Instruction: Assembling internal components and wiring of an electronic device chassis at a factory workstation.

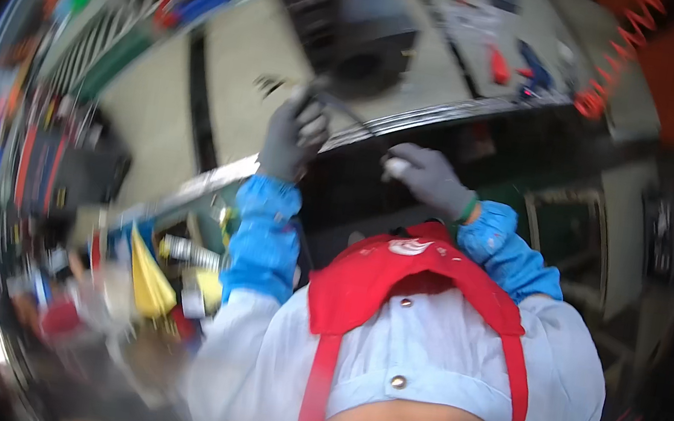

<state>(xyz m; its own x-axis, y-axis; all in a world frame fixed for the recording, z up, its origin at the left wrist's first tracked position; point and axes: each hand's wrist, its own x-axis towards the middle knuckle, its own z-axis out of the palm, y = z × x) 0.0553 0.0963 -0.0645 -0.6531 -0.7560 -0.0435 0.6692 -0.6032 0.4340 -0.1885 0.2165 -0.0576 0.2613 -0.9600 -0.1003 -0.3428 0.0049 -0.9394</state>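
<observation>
Cable [349, 115] in left hand [291, 139]

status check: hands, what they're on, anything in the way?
Left hand, grey glove, closed on a thin dark cable at the metal bench edge. Right hand, gloved, hovers beside it, holding nothing visible. Picture blurred; no obstruction seen.
</observation>
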